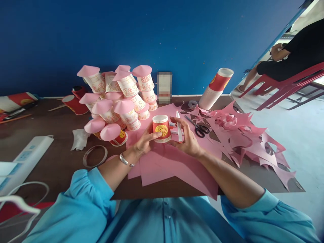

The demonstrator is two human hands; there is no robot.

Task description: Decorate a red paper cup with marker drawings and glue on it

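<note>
My left hand (147, 141) is wrapped around a red paper cup (162, 130) with a yellow print, its white end facing up. Thumb and fingers press against the cup's side. Close to the cup's right side, my right hand (188, 138) is curled around a white marker (179, 126). The marker stands nearly upright, with an orange end at the bottom. Whether the right fingertips touch the cup, I cannot tell. Under both hands lie sheets of pink paper (162, 168).
Left of the hands stand several decorated cup towers with pink paper cones (124, 106). Scissors (199, 130), pink scraps (253, 138), a cup stack (215, 89) and a grey tape roll (192, 104) are to the right. A tape ring (95, 156) lies left. A seated person (301, 50) is beyond.
</note>
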